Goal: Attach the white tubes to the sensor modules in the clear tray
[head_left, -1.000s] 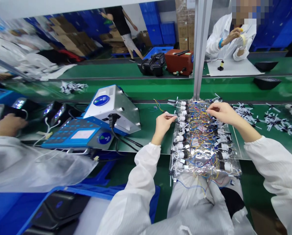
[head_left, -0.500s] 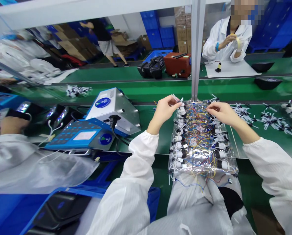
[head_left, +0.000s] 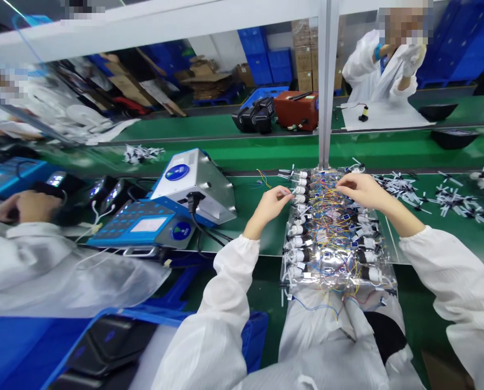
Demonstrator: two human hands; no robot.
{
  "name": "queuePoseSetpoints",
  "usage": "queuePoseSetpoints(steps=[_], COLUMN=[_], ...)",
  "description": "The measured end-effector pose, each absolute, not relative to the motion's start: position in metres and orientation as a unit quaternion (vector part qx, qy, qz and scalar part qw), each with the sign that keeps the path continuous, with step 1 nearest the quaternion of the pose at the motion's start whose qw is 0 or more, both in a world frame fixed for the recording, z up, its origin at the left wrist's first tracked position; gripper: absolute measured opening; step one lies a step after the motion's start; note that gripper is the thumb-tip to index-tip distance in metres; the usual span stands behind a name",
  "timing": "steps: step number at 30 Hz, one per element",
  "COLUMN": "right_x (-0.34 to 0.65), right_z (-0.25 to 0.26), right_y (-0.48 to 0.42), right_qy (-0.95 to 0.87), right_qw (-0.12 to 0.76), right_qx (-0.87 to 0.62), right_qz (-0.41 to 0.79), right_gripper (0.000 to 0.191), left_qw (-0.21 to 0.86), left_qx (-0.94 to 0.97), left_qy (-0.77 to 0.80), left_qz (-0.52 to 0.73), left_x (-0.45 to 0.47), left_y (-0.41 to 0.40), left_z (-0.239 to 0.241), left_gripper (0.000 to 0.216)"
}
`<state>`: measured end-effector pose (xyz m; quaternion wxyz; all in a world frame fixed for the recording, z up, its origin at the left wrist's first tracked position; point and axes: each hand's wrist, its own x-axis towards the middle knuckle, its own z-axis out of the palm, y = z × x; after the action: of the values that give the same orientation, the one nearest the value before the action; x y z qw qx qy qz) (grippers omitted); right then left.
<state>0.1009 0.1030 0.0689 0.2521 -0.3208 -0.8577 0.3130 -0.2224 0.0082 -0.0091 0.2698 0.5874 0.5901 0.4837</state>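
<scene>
A silvery tray-like pack (head_left: pixel 333 275) lies partly on my lap and partly on the green bench. White-and-black cylindrical parts (head_left: pixel 296 242) line its left side, with more along the right. Thin red, yellow and blue wires (head_left: pixel 327 216) tangle between the rows. Beside the upper left row is my left hand (head_left: pixel 271 208), its thumb and fingertips pinched together; what they grip is too small to name. My right hand (head_left: pixel 359 190) hovers over the upper right of the wires, fingertips closed, and anything between them is hidden.
Loose white-and-black pieces (head_left: pixel 449 200) lie in piles to the right. A blue-and-silver machine (head_left: pixel 193 187) with a cable stands left. A metal post (head_left: pixel 326 86) rises behind the pack. A co-worker's hands (head_left: pixel 34 206) are at far left; another person (head_left: pixel 382 70) sits opposite.
My left hand has come down and slightly left from the pack's top left corner, where a white-and-black piece now shows. My right hand has shifted slightly left. The person opposite has raised their hands.
</scene>
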Motion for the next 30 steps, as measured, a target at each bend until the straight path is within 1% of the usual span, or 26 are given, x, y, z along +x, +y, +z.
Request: queuePoseSetpoints(steps=[3, 6, 10, 13, 16, 20, 22, 25, 27, 30], right_x=[0.096, 0.096, 0.095, 0.094, 0.095, 0.099, 0.099, 0.094, 0.089, 0.080], right_z=[0.067, 0.065, 0.061, 0.058, 0.054, 0.052, 0.053, 0.053, 0.052, 0.046], right_y=[0.104, 0.104, 0.100, 0.094, 0.089, 0.085, 0.086, 0.089, 0.091, 0.089], right_qy=[-0.858, -0.858, -0.880, -0.902, -0.916, -0.925, -0.936, -0.944, -0.947, -0.953], right_qw=[0.253, 0.252, 0.207, 0.179, 0.144, 0.072, 0.043, 0.060, 0.073, 0.054], right_qx=[-0.320, -0.331, -0.307, -0.274, -0.265, -0.265, -0.258, -0.272, -0.268, -0.266], right_qz=[0.312, 0.301, 0.297, 0.281, 0.264, 0.261, 0.235, 0.179, 0.162, 0.137], right_gripper=[0.019, 0.019, 0.025, 0.026, 0.026, 0.024, 0.025, 0.025, 0.025, 0.023], left_qw=[0.268, 0.285, 0.295, 0.297, 0.309, 0.332, 0.342, 0.362, 0.382, 0.404], left_qx=[0.547, 0.502, 0.491, 0.496, 0.488, 0.442, 0.415, 0.404, 0.422, 0.453], left_qy=[0.550, 0.488, 0.440, 0.418, 0.392, 0.368, 0.361, 0.356, 0.343, 0.318], left_qz=[0.572, 0.654, 0.692, 0.701, 0.716, 0.748, 0.762, 0.761, 0.747, 0.729], left_x=[-0.212, -0.203, -0.198, -0.195, -0.189, -0.178, -0.175, -0.173, -0.172, -0.168], left_y=[0.014, 0.026, 0.047, 0.058, 0.062, 0.061, 0.061, 0.062, 0.063, 0.065], left_z=[0.010, 0.042, 0.080, 0.095, 0.099, 0.097, 0.097, 0.093, 0.088, 0.079], left_gripper=[0.026, 0.028, 0.031, 0.032, 0.030, 0.024, 0.021, 0.020, 0.021, 0.022])
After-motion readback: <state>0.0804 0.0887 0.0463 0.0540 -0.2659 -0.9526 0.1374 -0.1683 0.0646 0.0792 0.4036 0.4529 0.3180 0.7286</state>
